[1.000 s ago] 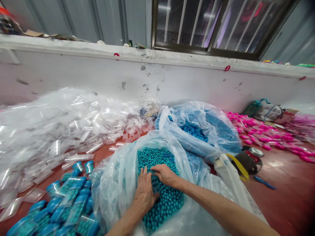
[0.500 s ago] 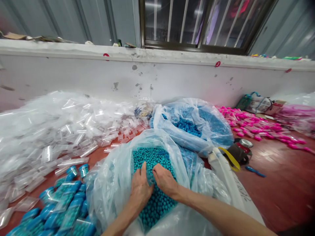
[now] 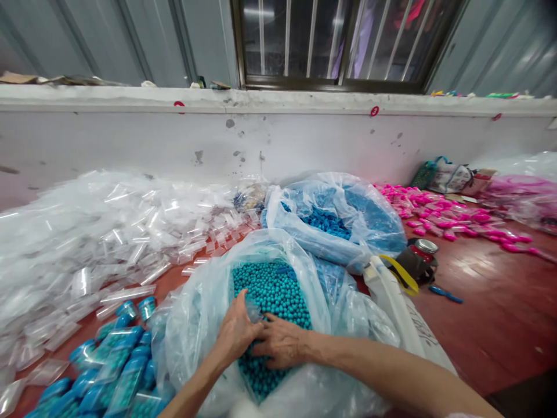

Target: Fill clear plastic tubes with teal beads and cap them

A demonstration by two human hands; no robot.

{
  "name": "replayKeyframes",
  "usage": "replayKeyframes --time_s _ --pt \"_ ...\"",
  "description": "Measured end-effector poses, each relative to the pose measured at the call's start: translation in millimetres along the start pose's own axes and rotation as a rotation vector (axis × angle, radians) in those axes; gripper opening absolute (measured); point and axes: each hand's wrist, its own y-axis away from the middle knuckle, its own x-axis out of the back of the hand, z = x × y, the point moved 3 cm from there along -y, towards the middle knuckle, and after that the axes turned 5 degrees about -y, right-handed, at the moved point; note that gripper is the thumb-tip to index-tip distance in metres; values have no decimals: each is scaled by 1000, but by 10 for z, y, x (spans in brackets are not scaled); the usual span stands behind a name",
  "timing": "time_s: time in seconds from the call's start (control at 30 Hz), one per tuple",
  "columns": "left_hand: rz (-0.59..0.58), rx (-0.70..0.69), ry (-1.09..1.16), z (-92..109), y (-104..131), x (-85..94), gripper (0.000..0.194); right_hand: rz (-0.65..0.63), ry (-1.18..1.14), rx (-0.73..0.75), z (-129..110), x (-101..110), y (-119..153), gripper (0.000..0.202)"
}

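An opened plastic bag [image 3: 204,290] full of small teal beads [image 3: 278,290] stands in front of me. Over the beads, my left hand [image 3: 237,331] is closed around a clear plastic tube [image 3: 253,312], mostly covered by the fingers. My right hand [image 3: 282,342] lies low on the beads, close against my left hand, its fingers spread and partly sunk among them. Whether beads are caught under its palm is hidden. Left of the bag lies a heap of clear tubes with blue caps [image 3: 126,360], filled with teal beads.
A large pile of clear tubes [image 3: 87,232] spreads along the wall at left. Behind the bead bag is a bag of blue pieces [image 3: 326,223]. Pink items [image 3: 435,212], a red jar [image 3: 424,249] and a blue tool [image 3: 446,294] lie on the red floor at right.
My right hand has moved down and toward me, from a curled grip above the beads to spread fingers among them. My left hand has shifted slightly left, with the tube now showing.
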Motion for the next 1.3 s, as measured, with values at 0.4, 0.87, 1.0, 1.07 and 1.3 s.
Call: replayKeyframes --time_s 0.4,0.87,1.0,1.07,1.3 --pt "-205 51 -460 -58 69 -271 64 664 -262 -1074 752 10 480 33" --pt "2 -57 -52 -108 -151 -546 71 842 -944 -1152 1060 24 198 52" --pt "117 -47 135 -174 -183 -691 73 874 -1144 -1058 961 62 60 49" --pt "154 -27 237 -211 -204 -760 77 872 -1125 -988 899 90 32 45" --pt "49 -129 291 -323 -239 -954 56 517 -503 -818 495 112 -58 47"
